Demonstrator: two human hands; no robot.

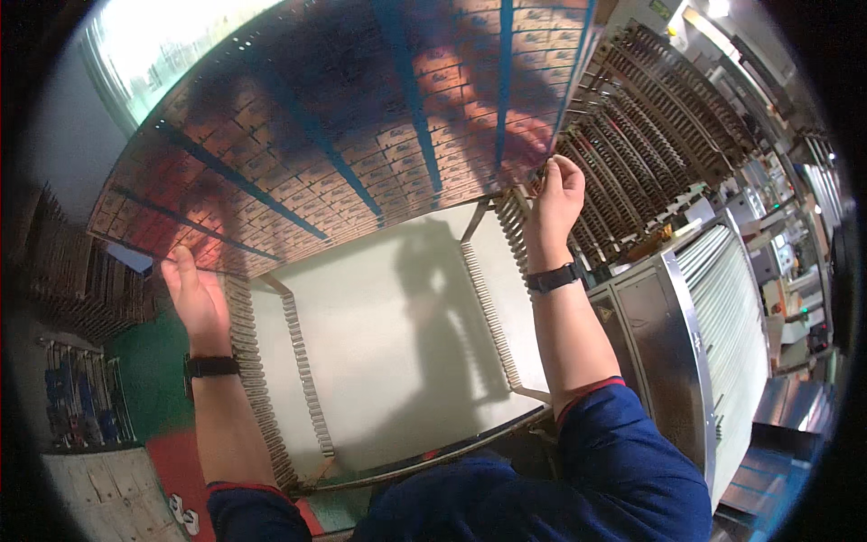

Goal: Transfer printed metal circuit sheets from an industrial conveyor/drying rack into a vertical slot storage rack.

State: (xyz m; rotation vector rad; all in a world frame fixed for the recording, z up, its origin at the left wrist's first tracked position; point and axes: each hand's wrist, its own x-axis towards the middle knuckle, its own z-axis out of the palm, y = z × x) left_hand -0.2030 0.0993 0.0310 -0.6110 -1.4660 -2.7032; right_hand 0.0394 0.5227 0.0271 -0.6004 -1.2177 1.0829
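Note:
A large, shiny copper-coloured circuit board panel [361, 135] with dark blue stripes and a fine repeated pattern is held up at the top of the view, tilted. My left hand [196, 294] is closed on its near left edge, thumb on the near face. At the near right corner, my right hand [557, 203] pinches the edge between thumb and fingers. Below the panel stands a rack with slotted, comb-like rails [492, 316] on both sides. A pale flat board [370, 352] lies between the rails, with my shadow on it.
More slotted racks [641, 135] stand at the far right. A metal machine [664, 352] with a rail-covered top is beside my right arm. Stacked racks [72, 262] are at the left, above a green and red floor [153, 370]. A bright window [172, 45] is at upper left.

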